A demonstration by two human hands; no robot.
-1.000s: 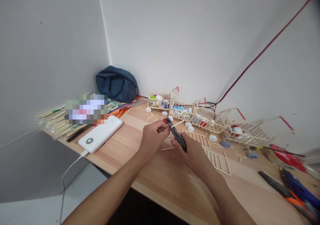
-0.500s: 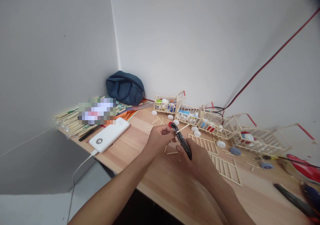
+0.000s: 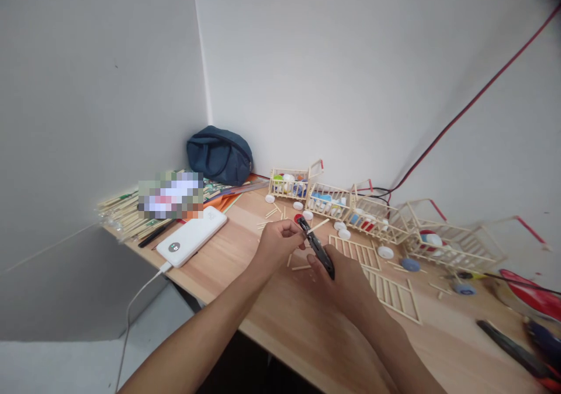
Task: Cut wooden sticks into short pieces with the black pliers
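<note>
My left hand [image 3: 280, 241] is closed in a pinch on a short, thin wooden stick [image 3: 319, 226]. The stick crosses the upper end of a dark cutter [image 3: 319, 251] and juts out to its right. Wrapped round the cutter's lower part is my right hand [image 3: 344, 274], thumb on the near side. Whether the tool's blade touches the stick I cannot make out. Just right of my hands lie two flat ladder-like stick frames [image 3: 355, 252], partly behind my right hand. Several loose sticks [image 3: 274, 211] lie beyond my left hand.
Along the wall stand several stick-built carts [image 3: 289, 182] with bottle caps inside and red-tipped handles. Cap wheels [image 3: 385, 252] lie before them. At left are a white power bank [image 3: 193, 236], bundled skewers [image 3: 127, 221] and a blue bag [image 3: 220, 155]. Pliers [image 3: 517, 350] lie at right.
Hardly anything differs. The view has shifted slightly, and the stick and cutter appear a little to the left, with both hands keeping the same grip.
</note>
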